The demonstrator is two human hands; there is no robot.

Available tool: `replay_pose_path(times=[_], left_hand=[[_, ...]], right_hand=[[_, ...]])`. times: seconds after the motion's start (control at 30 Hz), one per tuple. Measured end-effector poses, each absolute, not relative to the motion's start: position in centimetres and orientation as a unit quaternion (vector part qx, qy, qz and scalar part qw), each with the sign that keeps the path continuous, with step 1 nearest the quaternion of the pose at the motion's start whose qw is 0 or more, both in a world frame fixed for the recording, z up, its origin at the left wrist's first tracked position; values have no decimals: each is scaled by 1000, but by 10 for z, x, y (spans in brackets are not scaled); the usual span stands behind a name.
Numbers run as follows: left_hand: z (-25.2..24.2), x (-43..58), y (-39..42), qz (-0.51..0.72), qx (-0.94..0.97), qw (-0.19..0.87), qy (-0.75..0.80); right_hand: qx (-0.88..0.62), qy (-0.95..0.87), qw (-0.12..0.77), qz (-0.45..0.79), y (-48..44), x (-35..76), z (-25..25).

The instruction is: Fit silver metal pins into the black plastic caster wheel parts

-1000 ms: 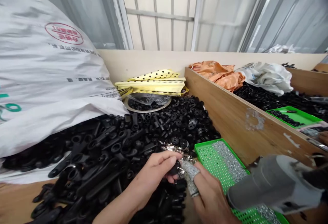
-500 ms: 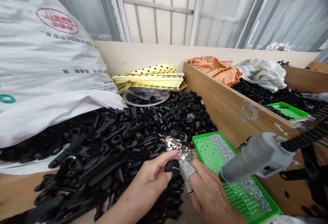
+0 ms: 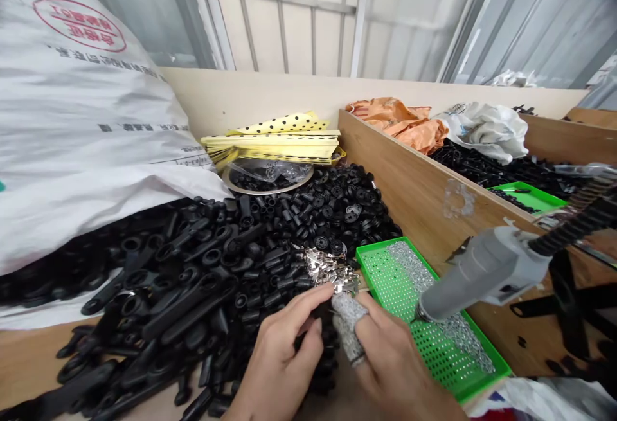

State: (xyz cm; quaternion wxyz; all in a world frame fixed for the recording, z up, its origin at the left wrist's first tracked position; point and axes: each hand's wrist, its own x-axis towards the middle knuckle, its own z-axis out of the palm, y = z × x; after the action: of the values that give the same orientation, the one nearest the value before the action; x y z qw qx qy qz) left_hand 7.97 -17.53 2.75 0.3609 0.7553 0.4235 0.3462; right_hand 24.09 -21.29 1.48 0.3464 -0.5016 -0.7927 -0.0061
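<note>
My left hand [image 3: 282, 357] and my right hand [image 3: 393, 363] meet just below a small heap of silver metal pieces [image 3: 328, 270], which lies on a large pile of black rubber parts [image 3: 193, 279]. A grey knitted finger cover [image 3: 348, 326] sits on one right-hand finger. The fingertips of both hands close together at the heap's lower edge, and whatever they pinch is hidden or too small to tell. To the right of my right hand, a grey pneumatic tool [image 3: 482, 273] hangs over a green perforated tray [image 3: 385, 286] holding silver pieces.
A white woven sack [image 3: 80, 87] slumps against the black pile at left. Behind lie yellow paper stacks [image 3: 272, 148] and a round metal dish [image 3: 267, 183]. A wooden divider board [image 3: 414, 202] separates a further bay holding black parts and a second green tray [image 3: 527, 197].
The black part in my left fingers no longer shows clearly. Both hands have risen toward the silver heap. The grey tool has moved up and left since a second ago.
</note>
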Motion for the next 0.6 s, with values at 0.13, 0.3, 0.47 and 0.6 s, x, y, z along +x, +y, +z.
replay_pose_path(times=[0.13, 0.3, 0.47, 0.6], left_hand=[[24, 87, -181, 383, 703, 433, 415], [18, 89, -185, 440, 735, 374, 356], [25, 89, -189, 406, 604, 541, 421], [35, 89, -198, 383, 463, 683, 416]], right_hand=[[-481, -762, 407, 153, -221, 245, 25], [-472, -729, 454, 199, -223, 241, 15], [-464, -691, 498, 243, -228, 251, 9], [-482, -695, 472, 250, -230, 256, 13]])
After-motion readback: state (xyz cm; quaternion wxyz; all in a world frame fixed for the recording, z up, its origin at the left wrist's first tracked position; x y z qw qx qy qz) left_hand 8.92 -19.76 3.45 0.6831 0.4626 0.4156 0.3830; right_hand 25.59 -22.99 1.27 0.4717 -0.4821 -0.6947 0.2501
